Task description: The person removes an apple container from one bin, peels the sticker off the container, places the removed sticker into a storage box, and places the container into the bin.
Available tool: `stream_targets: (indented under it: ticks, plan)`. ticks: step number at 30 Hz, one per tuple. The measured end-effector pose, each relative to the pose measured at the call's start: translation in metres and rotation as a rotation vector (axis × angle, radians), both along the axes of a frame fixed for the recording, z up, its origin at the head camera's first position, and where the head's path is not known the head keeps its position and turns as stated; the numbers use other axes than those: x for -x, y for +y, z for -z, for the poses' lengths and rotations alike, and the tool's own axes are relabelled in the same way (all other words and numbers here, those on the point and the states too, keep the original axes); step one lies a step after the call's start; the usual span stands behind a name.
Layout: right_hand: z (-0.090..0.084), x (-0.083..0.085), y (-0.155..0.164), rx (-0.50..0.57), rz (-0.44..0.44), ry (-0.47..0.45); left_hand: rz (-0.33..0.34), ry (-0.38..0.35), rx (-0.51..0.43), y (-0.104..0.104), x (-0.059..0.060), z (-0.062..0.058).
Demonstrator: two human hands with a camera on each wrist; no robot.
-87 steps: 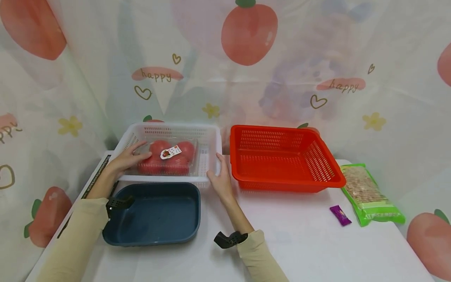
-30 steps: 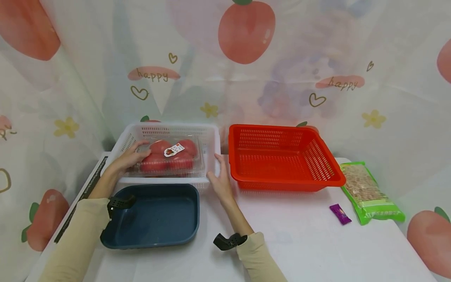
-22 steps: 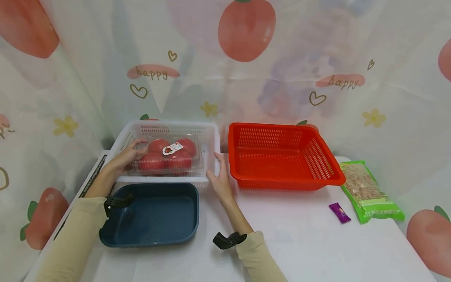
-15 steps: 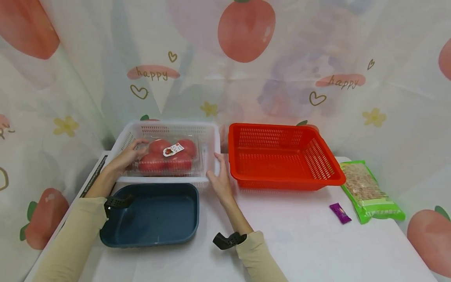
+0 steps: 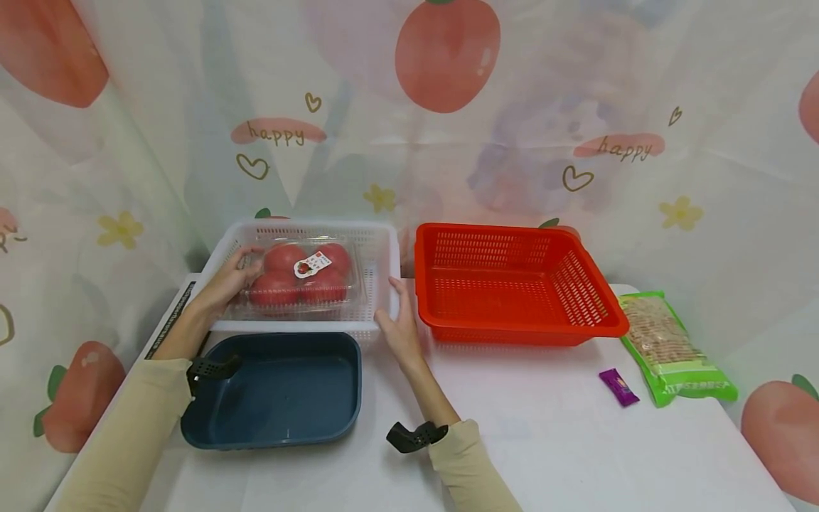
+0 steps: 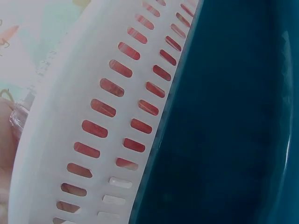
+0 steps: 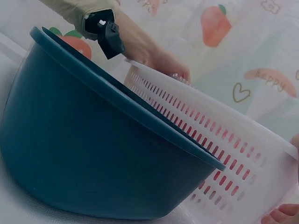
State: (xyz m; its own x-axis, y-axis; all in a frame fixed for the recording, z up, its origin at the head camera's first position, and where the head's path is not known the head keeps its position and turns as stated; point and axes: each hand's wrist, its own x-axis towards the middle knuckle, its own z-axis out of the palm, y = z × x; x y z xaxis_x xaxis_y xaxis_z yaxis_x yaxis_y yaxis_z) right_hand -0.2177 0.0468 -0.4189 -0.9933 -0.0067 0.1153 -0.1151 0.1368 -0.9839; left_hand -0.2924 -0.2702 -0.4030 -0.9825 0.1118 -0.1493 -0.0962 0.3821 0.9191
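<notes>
left hand [image 5: 225,284] fingers curled on the left end of the clear plastic tomato box [image 5: 301,279] | box's long axis runs left-right inside white slotted basket [image 5: 384,245] | right hand [image 5: 399,328] fingers straight against basket's right wall

The label [image 5: 311,264] on the clear tomato box [image 5: 301,279] is too small to read. The left wrist view crops the white basket [image 6: 70,140] (only its slotted wall shows), and the purple packet [image 5: 618,387] bears unreadable print.

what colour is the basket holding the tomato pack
White, with slotted walls; the basket shows best in the head view.
</notes>
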Motion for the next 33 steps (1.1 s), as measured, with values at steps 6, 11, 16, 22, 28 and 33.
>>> stream_targets:
  ticks: [6, 11, 16, 22, 28, 33]
  plan:
    - [0.000, 0.001, 0.001, 0.018, -0.012, -0.006, -0.012, 0.036, -0.032, 0.001, -0.002, -0.001]
    - [0.000, 0.001, 0.003, 0.021, -0.005, -0.029, -0.038, 0.048, -0.039, 0.003, -0.001, -0.003]
    - [0.000, 0.001, 0.002, 0.041, -0.001, -0.035, -0.029, 0.046, -0.050, 0.001, 0.000, -0.004]
    - [0.000, -0.002, -0.001, 0.049, -0.013, -0.056, -0.006, 0.059, -0.112, -0.003, -0.005, -0.005]
    - [0.000, -0.001, -0.002, 0.053, -0.008, -0.046, -0.005, 0.063, -0.353, -0.005, -0.007, -0.014]
    - [0.000, 0.001, 0.000, 0.053, -0.007, -0.044, 0.025, 0.108, -0.420, -0.003, -0.007, -0.026]
